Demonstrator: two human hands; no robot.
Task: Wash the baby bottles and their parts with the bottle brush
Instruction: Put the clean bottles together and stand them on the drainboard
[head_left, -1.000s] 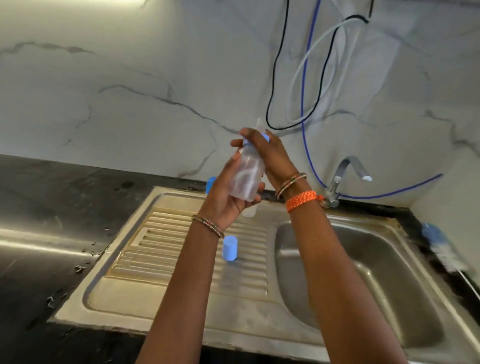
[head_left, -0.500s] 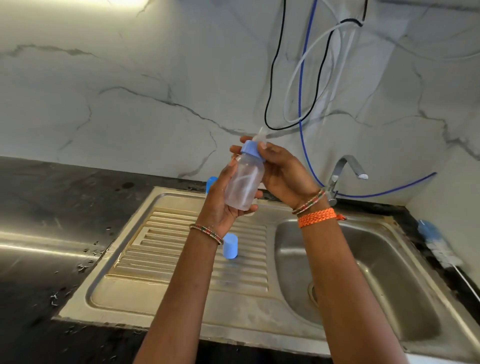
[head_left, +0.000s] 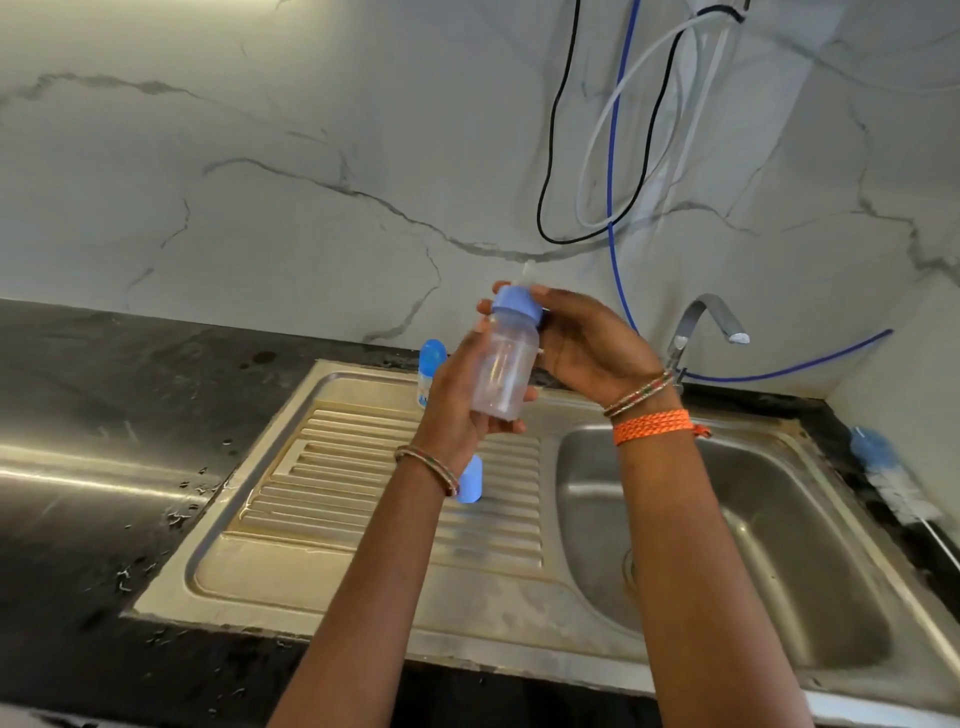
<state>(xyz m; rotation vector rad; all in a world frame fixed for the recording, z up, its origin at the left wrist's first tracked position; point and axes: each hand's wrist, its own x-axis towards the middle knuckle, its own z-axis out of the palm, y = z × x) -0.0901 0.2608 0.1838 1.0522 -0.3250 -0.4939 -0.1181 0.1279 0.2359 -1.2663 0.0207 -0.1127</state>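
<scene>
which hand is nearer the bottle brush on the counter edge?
Right. The right hand is over the sink's back rim, on the side toward the bottle brush at far right. The left hand holds the bottle above the drainboard, farther away.

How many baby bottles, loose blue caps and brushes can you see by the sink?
Baby bottles: 2, one held in both hands, one standing at the back of the draining board
Loose blue caps: 1, on the draining board
Bottle brushes: 1, on the counter right of the sink
Total: 4
</scene>
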